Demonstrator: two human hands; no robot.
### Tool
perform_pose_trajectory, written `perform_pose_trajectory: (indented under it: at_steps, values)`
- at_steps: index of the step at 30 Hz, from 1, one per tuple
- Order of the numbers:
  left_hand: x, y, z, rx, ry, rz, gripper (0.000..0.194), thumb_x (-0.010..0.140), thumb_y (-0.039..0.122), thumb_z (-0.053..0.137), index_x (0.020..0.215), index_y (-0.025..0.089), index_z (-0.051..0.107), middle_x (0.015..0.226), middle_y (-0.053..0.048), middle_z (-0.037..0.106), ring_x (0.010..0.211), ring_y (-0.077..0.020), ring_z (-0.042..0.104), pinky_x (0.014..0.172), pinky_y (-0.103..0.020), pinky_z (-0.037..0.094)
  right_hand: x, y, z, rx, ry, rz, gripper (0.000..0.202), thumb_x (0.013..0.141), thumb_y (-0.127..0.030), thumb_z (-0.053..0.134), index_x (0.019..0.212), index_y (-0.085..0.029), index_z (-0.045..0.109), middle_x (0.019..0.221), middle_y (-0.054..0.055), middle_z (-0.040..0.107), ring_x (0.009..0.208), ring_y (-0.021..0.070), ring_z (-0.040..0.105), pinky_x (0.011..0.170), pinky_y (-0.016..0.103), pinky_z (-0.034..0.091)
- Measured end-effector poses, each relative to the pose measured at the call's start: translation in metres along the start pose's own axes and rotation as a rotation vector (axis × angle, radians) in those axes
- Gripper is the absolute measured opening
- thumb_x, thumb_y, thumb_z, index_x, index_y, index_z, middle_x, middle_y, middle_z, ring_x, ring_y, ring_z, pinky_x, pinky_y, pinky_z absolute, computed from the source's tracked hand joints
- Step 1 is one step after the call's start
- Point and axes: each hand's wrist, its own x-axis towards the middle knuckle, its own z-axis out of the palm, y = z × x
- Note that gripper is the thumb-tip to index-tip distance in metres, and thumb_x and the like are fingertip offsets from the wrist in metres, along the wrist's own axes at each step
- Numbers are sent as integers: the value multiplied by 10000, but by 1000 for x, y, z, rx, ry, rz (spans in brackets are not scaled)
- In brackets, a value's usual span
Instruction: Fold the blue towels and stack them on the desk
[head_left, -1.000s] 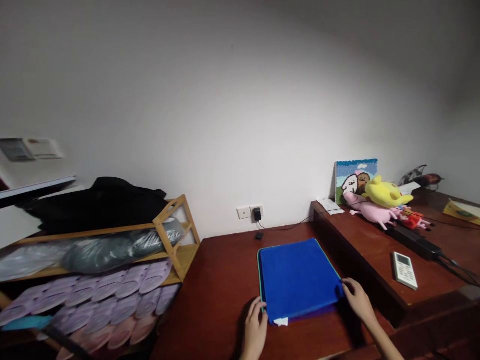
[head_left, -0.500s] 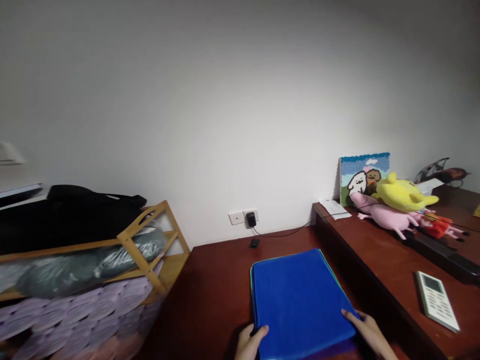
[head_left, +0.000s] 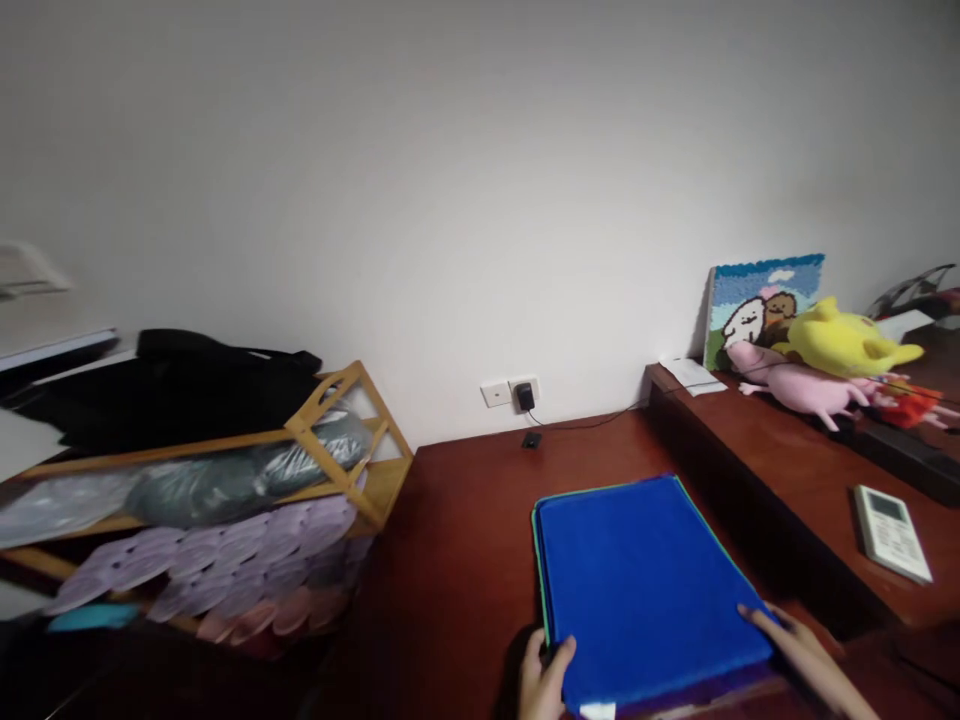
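A flat stack of folded cloths point(head_left: 652, 590), bright blue on top with green and purple edges below, lies on the dark red tabletop point(head_left: 450, 550). A small white tag shows at its front left corner. My left hand point(head_left: 546, 675) grips the near left edge, thumb on top and fingers beside the stack. On the near right edge my right hand point(head_left: 799, 645) has its thumb on the blue cloth, with its other fingers partly hidden at the side.
A raised ledge point(head_left: 757, 450) at the right bears a white remote point(head_left: 892, 533), plush toys point(head_left: 844, 340) and a picture point(head_left: 757, 300). Behind are a plugged-in black adapter point(head_left: 524, 396) and cable. At the left, a wooden rack point(head_left: 390, 480) holds a black bag point(head_left: 202, 385) and purple slippers point(head_left: 277, 535).
The view has tilted down and turned left, so most things sit higher and farther right. Both hands stay on the stack, whose near edge and white tag now show.
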Motion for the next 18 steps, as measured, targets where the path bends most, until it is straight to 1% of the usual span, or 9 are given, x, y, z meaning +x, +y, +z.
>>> perform_pose_trajectory:
  at_steps: [2, 4, 7, 9, 11, 12, 14, 16, 18]
  values:
    - [-12, 3, 0, -43, -17, -34, 740, 563, 676, 819, 1152, 266, 638, 1052, -117, 778, 1004, -342, 744, 774, -401, 600, -14, -14, 2, -22, -47, -48, 703, 588, -701, 698, 1025, -150, 730, 1040, 156, 777, 1062, 334, 722, 832, 343, 583]
    - [-26, 7, 1, -59, -35, -5, 823, 534, 675, 842, 1183, 225, 609, 1044, -139, 770, 962, -339, 750, 742, -393, 601, -29, -35, 7, -145, -61, -133, 603, 672, -653, 615, 952, -135, 745, 926, 150, 782, 963, 320, 745, 784, 348, 589]
    - [-43, 15, 2, -78, -94, 62, 828, 575, 655, 840, 1214, 197, 581, 1101, -150, 755, 960, -313, 749, 731, -361, 597, -49, -79, 22, -423, 7, -268, 450, 769, -482, 550, 928, -110, 750, 849, 138, 774, 855, 293, 749, 746, 346, 587]
    - [-51, 20, 1, -95, -118, 67, 791, 617, 592, 848, 1243, 197, 569, 1152, -153, 744, 993, -298, 743, 739, -341, 592, -60, -109, 42, -546, 50, -352, 398, 780, -369, 571, 1012, -94, 741, 910, 138, 776, 887, 286, 741, 791, 342, 575]
    - [-57, 23, 0, -109, -112, 56, 766, 642, 530, 851, 1261, 185, 561, 1156, -162, 743, 995, -296, 741, 738, -338, 590, -74, -129, 73, -645, 68, -456, 420, 784, -301, 599, 1130, -92, 716, 1047, 153, 759, 987, 287, 722, 876, 343, 548]
    - [-58, 23, -1, -116, -108, 52, 747, 661, 509, 843, 1269, 181, 559, 1154, -165, 745, 991, -294, 741, 739, -339, 590, -84, -133, 93, -699, 72, -515, 449, 784, -276, 616, 1189, -100, 697, 1127, 161, 736, 1043, 289, 705, 917, 344, 531]
    - [-60, 20, -2, -132, -109, 50, 702, 695, 475, 827, 1277, 184, 565, 1148, -159, 753, 983, -290, 744, 745, -341, 589, -108, -127, 139, -809, 78, -630, 531, 769, -228, 656, 1291, -133, 651, 1279, 173, 664, 1140, 302, 662, 971, 355, 501]
    - [-61, 16, -4, -162, -100, 48, 635, 711, 443, 823, 1254, 200, 600, 1150, -139, 761, 997, -285, 743, 763, -332, 583, -133, -105, 186, -936, 69, -726, 596, 738, -118, 652, 1332, -158, 630, 1334, 179, 625, 1171, 321, 637, 965, 382, 502]
    - [-62, 13, -6, -209, -55, 24, 542, 720, 420, 822, 1196, 226, 652, 1197, -114, 757, 1059, -274, 729, 801, -314, 571, -154, -75, 225, -1038, 60, -768, 602, 734, -38, 620, 1326, -143, 641, 1300, 199, 639, 1155, 342, 637, 961, 421, 505]
